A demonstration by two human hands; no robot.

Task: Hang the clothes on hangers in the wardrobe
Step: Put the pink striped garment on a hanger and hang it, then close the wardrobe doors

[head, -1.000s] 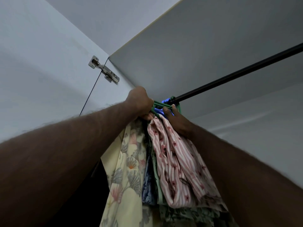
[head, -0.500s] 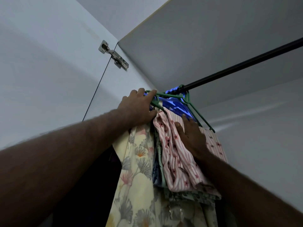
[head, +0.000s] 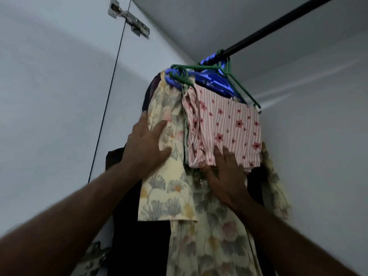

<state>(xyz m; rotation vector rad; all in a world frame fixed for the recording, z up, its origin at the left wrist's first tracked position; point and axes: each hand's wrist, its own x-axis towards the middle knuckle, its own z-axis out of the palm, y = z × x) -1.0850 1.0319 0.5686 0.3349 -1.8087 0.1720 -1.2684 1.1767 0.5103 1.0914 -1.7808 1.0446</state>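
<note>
A black rail (head: 278,22) runs across the top of the wardrobe. Green hangers (head: 236,84) and blue hangers (head: 211,80) are bunched at its left end. A pink striped flowered garment (head: 229,124) hangs from them, beside a pale yellow garment with a fan-leaf print (head: 169,188). My left hand (head: 148,144) lies flat with spread fingers on the yellow garment. My right hand (head: 225,172) presses with straight fingers against the lower edge of the pink garment. Dark clothes (head: 151,246) hang behind and below.
The white wardrobe door (head: 49,96) stands at the left with a metal hinge (head: 129,20) near the top and another hinge (head: 93,255) lower down. The wardrobe's ceiling (head: 219,20) and white back wall (head: 318,126) close in the right side.
Both hands have come down from the hangers at the rail onto the hanging clothes. The view has tilted lower, and the pink garment now hangs spread out.
</note>
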